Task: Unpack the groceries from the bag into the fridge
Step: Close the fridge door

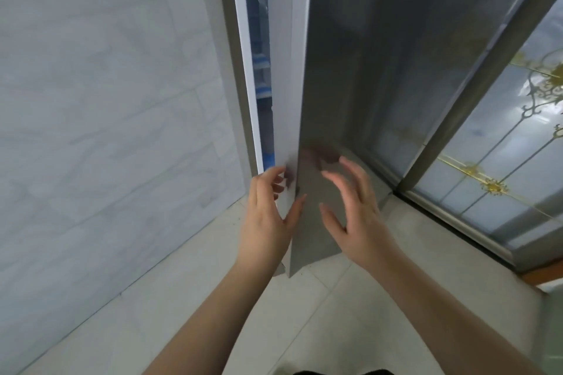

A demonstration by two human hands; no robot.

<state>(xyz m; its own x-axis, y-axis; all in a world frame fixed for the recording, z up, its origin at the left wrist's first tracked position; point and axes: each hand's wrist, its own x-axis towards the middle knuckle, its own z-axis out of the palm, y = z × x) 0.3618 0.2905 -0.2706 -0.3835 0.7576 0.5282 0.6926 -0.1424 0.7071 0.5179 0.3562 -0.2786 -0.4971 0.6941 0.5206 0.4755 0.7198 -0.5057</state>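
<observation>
gripping the edge of the grey fridge door [304, 100] with the left hand [268, 216], fingers [278, 183] curling around its inner side, thumb lying on the outer face. holding the right hand [356, 216] open just before the door's outer face, fingers spread and relaxed, holding nothing; touching or not, cannot tell. showing the fridge [262, 70] only through a narrow gap, with blue shelves blurred inside. standing on a pale tiled floor [182, 298], beside a grey tiled wall [106, 100] and a patterned glass door [502, 146].
</observation>
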